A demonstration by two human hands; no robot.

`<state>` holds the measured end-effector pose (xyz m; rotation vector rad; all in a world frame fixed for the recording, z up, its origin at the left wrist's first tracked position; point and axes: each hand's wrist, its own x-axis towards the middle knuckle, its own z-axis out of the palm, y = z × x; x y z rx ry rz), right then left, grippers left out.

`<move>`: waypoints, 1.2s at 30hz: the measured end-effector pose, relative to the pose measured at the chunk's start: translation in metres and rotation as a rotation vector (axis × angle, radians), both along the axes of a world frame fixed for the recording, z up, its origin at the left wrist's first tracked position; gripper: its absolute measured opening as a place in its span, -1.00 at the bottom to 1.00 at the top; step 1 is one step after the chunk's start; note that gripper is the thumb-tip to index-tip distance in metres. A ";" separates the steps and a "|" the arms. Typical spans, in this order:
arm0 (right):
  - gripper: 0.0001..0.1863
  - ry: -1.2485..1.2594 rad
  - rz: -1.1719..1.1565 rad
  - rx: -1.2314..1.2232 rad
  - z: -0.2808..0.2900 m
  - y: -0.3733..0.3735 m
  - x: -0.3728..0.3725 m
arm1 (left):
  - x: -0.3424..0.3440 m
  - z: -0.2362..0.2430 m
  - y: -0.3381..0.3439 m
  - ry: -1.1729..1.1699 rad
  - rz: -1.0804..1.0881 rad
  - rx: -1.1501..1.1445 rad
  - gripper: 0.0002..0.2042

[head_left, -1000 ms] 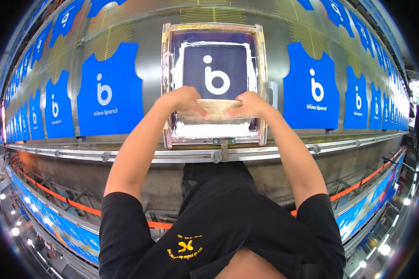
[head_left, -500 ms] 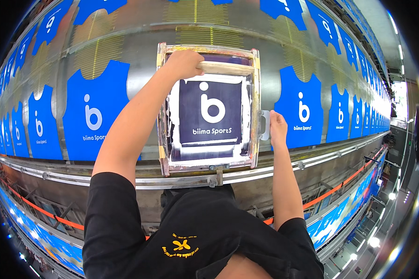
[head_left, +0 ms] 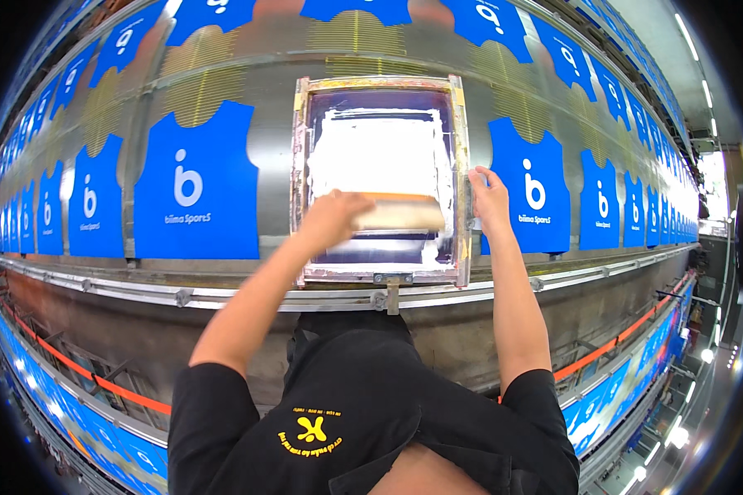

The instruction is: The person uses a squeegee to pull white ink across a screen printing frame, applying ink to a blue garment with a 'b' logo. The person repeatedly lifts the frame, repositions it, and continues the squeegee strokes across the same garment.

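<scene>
A rectangular screen-printing frame (head_left: 300, 148) lies on the metal printing bed, its mesh (head_left: 376, 148) largely covered in white ink. My left hand (head_left: 338, 213) is closed on a wooden squeegee (head_left: 400, 214), slightly motion-blurred, across the lower part of the mesh. My right hand (head_left: 488, 196) is closed on the handle (head_left: 475, 223) at the frame's right side. Flat blue shirt pieces with white printed logos, one at the left (head_left: 202, 239) and one at the right (head_left: 516, 235), flank the frame.
Rows of similar blue pieces (head_left: 95, 239) run along both sides and beyond the bed's middle. A metal rail (head_left: 182, 295) runs along the near edge. Orange bars (head_left: 132, 394) and other blue-covered tables (head_left: 590, 412) show at either side of my body.
Both hands were on the squeegee. My left hand took it to the far end, then drew it back toward me; white ink now hides the logo. My right hand moved to the side handle.
</scene>
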<state>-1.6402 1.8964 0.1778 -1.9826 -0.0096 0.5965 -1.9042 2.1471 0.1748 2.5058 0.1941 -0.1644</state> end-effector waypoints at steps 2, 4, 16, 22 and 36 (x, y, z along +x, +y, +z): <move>-0.56 -0.011 0.002 0.020 -0.002 -0.001 -0.001 | -0.045 0.003 -0.041 -0.120 -0.014 -0.009 -0.37; -0.58 -0.134 -0.003 0.005 0.000 0.003 -0.004 | -0.076 0.005 -0.066 -0.189 0.025 0.031 -0.35; -0.60 -0.330 -0.053 0.117 -0.026 0.154 -0.141 | -0.202 0.029 0.075 -0.123 0.153 0.098 -0.41; -0.71 -0.172 -0.099 0.138 -0.056 0.283 -0.282 | -0.306 0.033 0.193 0.125 0.009 0.272 -0.43; -0.62 -0.313 0.002 -0.089 -0.060 0.345 -0.339 | -0.345 0.068 0.319 0.065 0.774 0.146 -0.74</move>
